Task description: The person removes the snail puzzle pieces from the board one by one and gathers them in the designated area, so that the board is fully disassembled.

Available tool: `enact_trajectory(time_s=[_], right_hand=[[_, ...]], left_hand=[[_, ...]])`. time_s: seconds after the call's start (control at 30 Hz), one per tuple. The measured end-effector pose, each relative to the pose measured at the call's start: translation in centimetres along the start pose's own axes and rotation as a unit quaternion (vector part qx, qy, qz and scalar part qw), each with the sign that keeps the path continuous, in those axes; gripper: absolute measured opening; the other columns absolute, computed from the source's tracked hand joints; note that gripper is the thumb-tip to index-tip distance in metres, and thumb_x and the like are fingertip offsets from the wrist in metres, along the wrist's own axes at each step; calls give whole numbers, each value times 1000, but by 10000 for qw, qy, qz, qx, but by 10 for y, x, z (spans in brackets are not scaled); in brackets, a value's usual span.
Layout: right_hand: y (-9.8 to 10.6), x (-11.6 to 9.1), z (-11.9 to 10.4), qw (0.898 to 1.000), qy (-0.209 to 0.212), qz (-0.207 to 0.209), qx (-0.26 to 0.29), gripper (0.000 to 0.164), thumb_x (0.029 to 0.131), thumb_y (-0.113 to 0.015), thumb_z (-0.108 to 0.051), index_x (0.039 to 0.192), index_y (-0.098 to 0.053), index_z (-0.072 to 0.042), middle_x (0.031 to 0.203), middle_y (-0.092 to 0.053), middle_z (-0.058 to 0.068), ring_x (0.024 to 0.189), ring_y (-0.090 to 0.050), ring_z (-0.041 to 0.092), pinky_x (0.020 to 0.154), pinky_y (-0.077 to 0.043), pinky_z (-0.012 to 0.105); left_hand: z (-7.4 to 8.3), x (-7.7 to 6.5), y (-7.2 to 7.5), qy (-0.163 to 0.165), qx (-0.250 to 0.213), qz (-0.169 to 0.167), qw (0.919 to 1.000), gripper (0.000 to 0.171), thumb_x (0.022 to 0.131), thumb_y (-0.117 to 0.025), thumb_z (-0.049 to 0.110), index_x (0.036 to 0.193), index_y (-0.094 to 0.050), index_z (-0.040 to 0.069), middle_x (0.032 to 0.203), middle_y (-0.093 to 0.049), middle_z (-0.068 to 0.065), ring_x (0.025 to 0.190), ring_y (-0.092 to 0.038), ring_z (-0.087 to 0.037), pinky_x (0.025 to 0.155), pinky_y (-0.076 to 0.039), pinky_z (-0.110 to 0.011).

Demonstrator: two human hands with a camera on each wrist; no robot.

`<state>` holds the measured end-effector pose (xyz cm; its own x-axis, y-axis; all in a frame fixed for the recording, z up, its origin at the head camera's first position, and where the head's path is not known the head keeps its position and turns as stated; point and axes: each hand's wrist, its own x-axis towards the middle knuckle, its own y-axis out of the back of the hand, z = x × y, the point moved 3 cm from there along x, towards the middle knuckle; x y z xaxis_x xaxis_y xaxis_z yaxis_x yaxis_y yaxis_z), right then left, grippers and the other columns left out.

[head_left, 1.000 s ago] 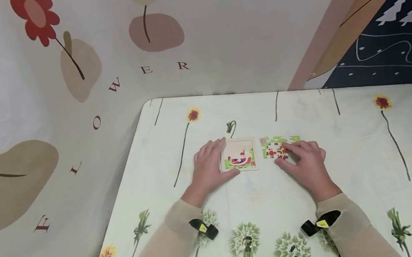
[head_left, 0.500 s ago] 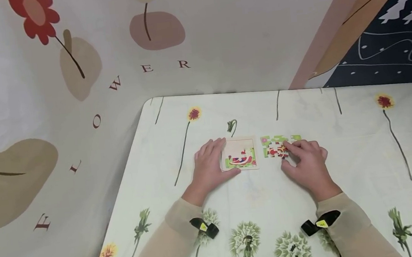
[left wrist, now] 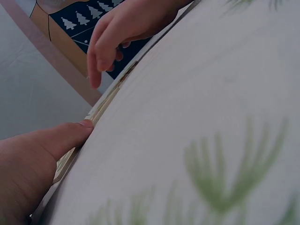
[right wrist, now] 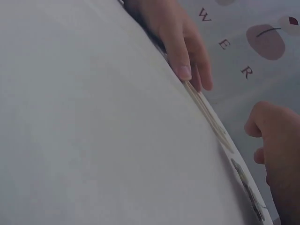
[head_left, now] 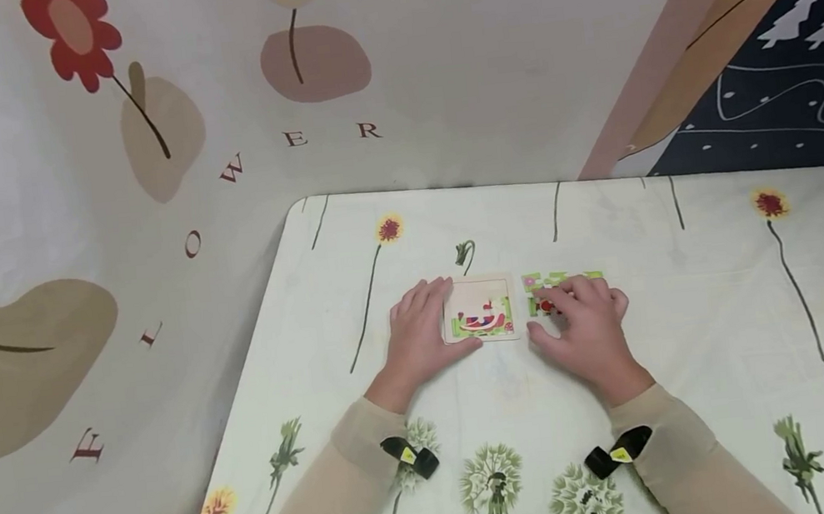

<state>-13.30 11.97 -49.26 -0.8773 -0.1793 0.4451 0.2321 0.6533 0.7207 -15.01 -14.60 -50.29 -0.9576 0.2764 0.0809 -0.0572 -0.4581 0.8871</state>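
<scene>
A small square wooden puzzle tray (head_left: pixel 477 289) lies flat, its lower part filled with pieces that form a colourful picture and its upper part bare. My left hand (head_left: pixel 420 331) holds the tray by its left side, thumb along the near edge and fingers at the far left corner. Just to the right lies a cluster of loose puzzle pieces (head_left: pixel 533 282), green, red and pink. Over it hovers my right hand (head_left: pixel 584 331), thumb and fingers apart with nothing between them; it hides part of the cluster. In the left wrist view, the right hand (left wrist: pixel 122 37) hangs above the table, fingers pointing down.
The table is covered by a white cloth (head_left: pixel 510 397) printed with flowers and dandelions. Behind it hangs a pale curtain (head_left: pixel 471 100) with flower shapes and letters. A dark panel with white trees (head_left: pixel 780 101) is at the back right.
My right hand has shifted left across the loose pieces, its thumb and fingers now spread farther apart. The left hand and the tray have stayed in place.
</scene>
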Motion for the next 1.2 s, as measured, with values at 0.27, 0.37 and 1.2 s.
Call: enact_trajectory(time_s=[0.27,0.37,1.2], right_hand=[[-23,9,-18,9992,-199,-335,-36,35,96,-73,-36,122,-79,-13,117,-63,12,111,-48,38,97,-23,68],[-29,13,-22,9980,-276,-541,-157,34,99,-72,-34,126,-78,-14,122,-63,14,113,-47,39,97,-24,66],[-34,16,-28,9964,-400,-747,-4,32,95,-80,-26,124,-73,-14,126,-66,11,119,-47,39,101,-25,64]], left_hand=[[0,0,-1,-51,31,-27,10000,107,81,-87,62,165,-41,14,167,-42,-7,156,-31,-32,119,-30,-58],[0,0,0,-56,76,-30,10000,106,81,-86,63,164,-41,14,167,-42,-7,156,-31,-32,119,-30,-58],[-1,0,-1,-63,141,-17,9999,104,81,-86,63,163,-44,14,167,-41,-8,156,-31,-32,119,-29,-57]])
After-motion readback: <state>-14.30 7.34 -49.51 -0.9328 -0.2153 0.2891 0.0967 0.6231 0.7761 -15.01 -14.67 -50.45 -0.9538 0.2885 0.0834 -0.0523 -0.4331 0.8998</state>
